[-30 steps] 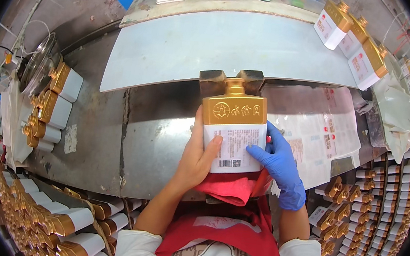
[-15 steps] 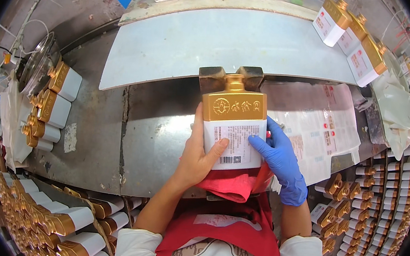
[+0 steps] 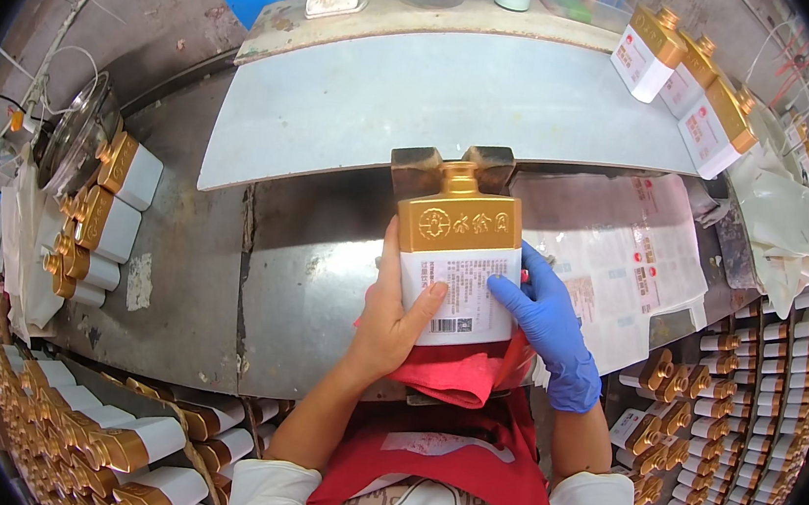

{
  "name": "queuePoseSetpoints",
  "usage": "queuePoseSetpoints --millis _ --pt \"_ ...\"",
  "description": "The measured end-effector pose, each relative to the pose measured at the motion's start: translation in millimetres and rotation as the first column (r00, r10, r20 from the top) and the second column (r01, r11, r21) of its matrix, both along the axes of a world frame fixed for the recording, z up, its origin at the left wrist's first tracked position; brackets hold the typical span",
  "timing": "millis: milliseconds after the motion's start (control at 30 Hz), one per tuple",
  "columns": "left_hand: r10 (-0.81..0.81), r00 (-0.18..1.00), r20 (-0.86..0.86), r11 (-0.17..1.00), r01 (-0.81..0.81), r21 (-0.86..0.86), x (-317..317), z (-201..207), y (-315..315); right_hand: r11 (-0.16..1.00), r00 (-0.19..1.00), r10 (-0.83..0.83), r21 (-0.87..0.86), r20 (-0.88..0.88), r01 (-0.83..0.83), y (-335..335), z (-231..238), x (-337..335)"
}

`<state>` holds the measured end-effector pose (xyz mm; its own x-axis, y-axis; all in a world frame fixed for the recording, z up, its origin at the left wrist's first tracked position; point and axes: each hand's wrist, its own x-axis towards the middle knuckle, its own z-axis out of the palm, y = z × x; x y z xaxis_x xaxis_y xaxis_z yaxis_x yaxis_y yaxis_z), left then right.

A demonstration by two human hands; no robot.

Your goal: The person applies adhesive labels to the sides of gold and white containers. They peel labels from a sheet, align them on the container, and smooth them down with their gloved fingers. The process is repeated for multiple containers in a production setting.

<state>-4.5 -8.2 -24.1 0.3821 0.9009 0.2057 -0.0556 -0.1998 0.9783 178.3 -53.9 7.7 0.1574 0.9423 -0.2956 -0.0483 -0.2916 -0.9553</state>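
Observation:
Between my two hands I hold a flat white bottle [image 3: 460, 268] with a gold shoulder and neck, its neck pointing away from me and its printed face up. My bare left hand [image 3: 394, 313] grips the left side, thumb on the print. On the right side is my right hand [image 3: 544, 312] in a blue glove, its thumb also on the printed face. Beyond the neck stand two dark, scorched-looking blocks [image 3: 415, 172]. Under the bottle's lower end lies a red cloth [image 3: 451, 376]. The fingers beneath the bottle are hidden.
Several similar bottles [image 3: 112, 222] stand at the left of the metal table [image 3: 182, 308]. Three more bottles [image 3: 648, 53] are on the pale board [image 3: 403, 80] at far right. Printed sheets [image 3: 610, 264] lie to the right. Racks of bottles [image 3: 741, 426] fill both near sides.
My hands keep the same two-sided hold on the bottle. In the picture, the bottle's lower end and the surrounding scene sit slightly lower, as the view shifts a little.

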Motion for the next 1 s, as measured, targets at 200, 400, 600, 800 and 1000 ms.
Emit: queuePoseSetpoints --millis 200,400,600,800,1000 --pt "-0.007 1.0 0.009 1.0 0.007 -0.017 -0.8 -1.3 0.2 1.0 1.0 -0.004 0.018 -0.025 0.005 0.3 1.8 -1.8" --pt "-0.022 0.999 0.034 0.998 0.024 -0.053 -0.9 -0.8 -0.6 1.0 1.0 -0.011 0.029 -0.024 0.011 0.2 0.1 -2.0" --pt "-0.028 0.999 0.031 0.997 0.03 -0.065 -1.0 2.1 -0.5 0.999 1.0 -0.009 0.031 0.003 0.009 -0.3 3.0 -3.1" --pt "-0.02 0.999 0.042 0.999 0.022 -0.04 -1.2 -2.5 0.5 1.0 0.999 -0.016 -0.009 0.037 0.016 -0.3 3.2 -3.9" --pt "-0.035 0.999 0.034 0.998 0.037 -0.047 -2.9 -3.4 1.0 1.0 0.999 -0.029 0.008 0.031 0.029 -0.8 -0.3 -3.4"
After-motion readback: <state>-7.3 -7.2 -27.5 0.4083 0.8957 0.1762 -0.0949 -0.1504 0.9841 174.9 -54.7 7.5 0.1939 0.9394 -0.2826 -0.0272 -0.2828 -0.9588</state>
